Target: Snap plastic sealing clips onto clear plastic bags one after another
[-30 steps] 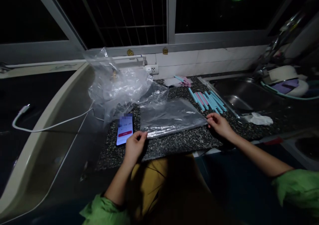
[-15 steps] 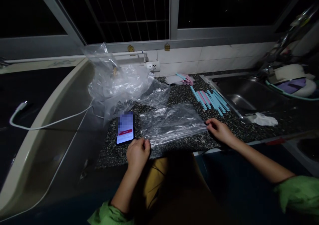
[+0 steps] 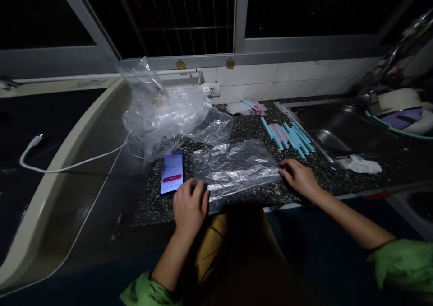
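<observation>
A clear plastic bag [image 3: 237, 166] lies flat on the speckled counter [image 3: 155, 211] in front of me. At its near left corner is my left hand [image 3: 191, 202], palm down, with fingers somewhat apart at the bag's edge. My right hand [image 3: 299, 177] pinches the right corner of the bag between thumb and fingers. Just beyond my left hand lies a phone [image 3: 172, 173] with its screen lit. Farther back on the right, light blue and pink strips [image 3: 287, 136] are spread out in a loose row.
A crumpled heap of clear plastic [image 3: 169, 116] stands at the back left. Near the wall lies a small packet with pink pieces [image 3: 257, 108]. A metal sink [image 3: 331, 125] is on the right, with a crumpled white tissue [image 3: 361, 164] by its rim. A white cable [image 3: 77, 161] crosses the left side.
My left hand has loosened from a closed grip, its fingers spreading at the bag's corner. The bag's near edge lies flatter. My right hand stays at the right corner.
</observation>
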Demonstrator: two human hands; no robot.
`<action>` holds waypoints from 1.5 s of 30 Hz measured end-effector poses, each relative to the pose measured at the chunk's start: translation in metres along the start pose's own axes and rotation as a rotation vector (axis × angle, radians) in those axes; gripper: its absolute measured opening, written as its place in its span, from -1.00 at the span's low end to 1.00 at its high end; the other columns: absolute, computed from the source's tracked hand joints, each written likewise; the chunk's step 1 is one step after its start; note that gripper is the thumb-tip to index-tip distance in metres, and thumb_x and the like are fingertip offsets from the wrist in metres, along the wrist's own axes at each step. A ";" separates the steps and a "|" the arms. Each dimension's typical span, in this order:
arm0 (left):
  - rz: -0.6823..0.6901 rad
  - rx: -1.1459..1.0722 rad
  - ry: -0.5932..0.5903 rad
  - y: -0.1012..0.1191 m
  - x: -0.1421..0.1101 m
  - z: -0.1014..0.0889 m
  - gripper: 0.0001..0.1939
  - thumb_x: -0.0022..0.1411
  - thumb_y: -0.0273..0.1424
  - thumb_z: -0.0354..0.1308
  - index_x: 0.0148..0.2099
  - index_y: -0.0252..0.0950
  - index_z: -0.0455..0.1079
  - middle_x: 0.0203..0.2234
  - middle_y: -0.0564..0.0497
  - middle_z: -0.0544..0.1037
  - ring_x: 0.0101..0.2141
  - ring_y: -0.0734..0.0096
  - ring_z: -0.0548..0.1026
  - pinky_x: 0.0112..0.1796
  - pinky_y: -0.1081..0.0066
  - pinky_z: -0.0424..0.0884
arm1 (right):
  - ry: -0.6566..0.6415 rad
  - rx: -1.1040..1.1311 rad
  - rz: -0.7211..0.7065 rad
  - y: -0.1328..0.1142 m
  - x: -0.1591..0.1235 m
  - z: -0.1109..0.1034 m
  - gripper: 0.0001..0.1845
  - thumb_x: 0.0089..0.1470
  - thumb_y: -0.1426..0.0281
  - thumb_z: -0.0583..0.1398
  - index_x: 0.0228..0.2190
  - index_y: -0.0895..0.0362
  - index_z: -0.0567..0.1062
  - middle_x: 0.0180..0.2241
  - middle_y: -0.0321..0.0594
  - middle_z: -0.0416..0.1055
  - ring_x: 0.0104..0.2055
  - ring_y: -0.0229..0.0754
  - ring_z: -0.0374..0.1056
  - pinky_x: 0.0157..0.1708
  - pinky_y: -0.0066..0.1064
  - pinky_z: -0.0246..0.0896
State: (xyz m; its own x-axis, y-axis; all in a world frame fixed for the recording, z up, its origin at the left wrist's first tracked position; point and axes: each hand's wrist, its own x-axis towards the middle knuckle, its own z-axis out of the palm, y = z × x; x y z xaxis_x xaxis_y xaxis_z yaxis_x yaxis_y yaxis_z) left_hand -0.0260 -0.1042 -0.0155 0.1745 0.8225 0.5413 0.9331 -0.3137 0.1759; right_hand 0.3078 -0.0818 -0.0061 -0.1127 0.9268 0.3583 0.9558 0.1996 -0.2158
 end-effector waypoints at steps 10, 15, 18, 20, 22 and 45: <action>0.327 -0.196 -0.233 0.010 -0.011 0.017 -0.78 0.20 -0.33 -0.01 -0.15 -0.27 0.36 -0.28 -0.09 0.44 -0.27 0.29 0.34 -0.29 0.33 0.27 | -0.095 -0.055 -0.187 -0.007 0.007 0.016 -0.77 0.12 0.33 -0.01 -0.43 0.11 0.40 -0.39 -0.12 0.39 -0.28 -0.09 0.30 -0.29 -0.31 0.22; 0.339 -0.210 -0.181 0.007 -0.022 0.016 -0.78 0.20 -0.32 -0.02 -0.19 -0.30 0.36 -0.38 -0.07 0.41 -0.34 0.32 0.31 -0.35 0.36 0.23 | -0.025 -0.088 -0.201 -0.004 0.006 0.013 -0.79 0.11 0.35 0.02 -0.44 0.11 0.41 -0.42 -0.13 0.38 -0.32 -0.12 0.27 -0.32 -0.34 0.18; 0.274 -0.212 -0.208 0.011 -0.024 0.013 -0.82 0.20 -0.32 -0.02 -0.26 -0.27 0.36 -0.41 -0.03 0.41 -0.37 0.36 0.31 -0.36 0.38 0.23 | 0.043 -0.063 -0.347 -0.027 0.001 0.010 -0.80 0.12 0.37 0.03 -0.43 0.13 0.43 -0.43 -0.15 0.37 -0.35 -0.18 0.23 -0.35 -0.39 0.13; 0.218 -0.235 -0.248 0.016 -0.024 0.011 -0.84 0.19 -0.31 0.00 -0.30 -0.26 0.35 -0.43 -0.01 0.41 -0.39 0.38 0.32 -0.37 0.40 0.24 | 0.054 -0.047 -0.501 -0.047 -0.005 0.012 -0.81 0.11 0.39 0.04 -0.43 0.14 0.43 -0.45 -0.18 0.36 -0.38 -0.22 0.20 -0.39 -0.42 0.07; 0.173 -0.264 -0.285 0.021 -0.025 0.007 -0.85 0.19 -0.31 0.00 -0.33 -0.27 0.33 -0.45 0.00 0.41 -0.40 0.38 0.34 -0.37 0.40 0.25 | 0.071 -0.043 -0.628 -0.065 -0.010 0.019 -0.82 0.11 0.37 0.06 -0.43 0.13 0.44 -0.48 -0.21 0.34 -0.42 -0.25 0.15 -0.45 -0.43 0.00; 0.499 -0.270 -0.237 0.045 -0.046 0.008 -0.79 0.22 -0.44 -0.09 -0.29 -0.28 0.38 -0.52 -0.03 0.44 -0.44 0.40 0.39 -0.38 0.36 0.33 | -0.055 0.030 -0.676 -0.112 -0.039 0.034 -0.80 0.01 0.54 0.09 -0.59 0.09 0.31 -0.63 -0.28 0.26 -0.56 -0.26 0.11 -0.53 -0.35 -0.16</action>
State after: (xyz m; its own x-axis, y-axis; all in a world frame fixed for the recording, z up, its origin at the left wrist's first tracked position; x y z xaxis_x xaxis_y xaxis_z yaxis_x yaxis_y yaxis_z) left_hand 0.0104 -0.1523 -0.0395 0.6639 0.6188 0.4199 0.6136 -0.7717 0.1672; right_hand 0.1959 -0.1295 -0.0271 -0.6971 0.6101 0.3767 0.6628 0.7487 0.0140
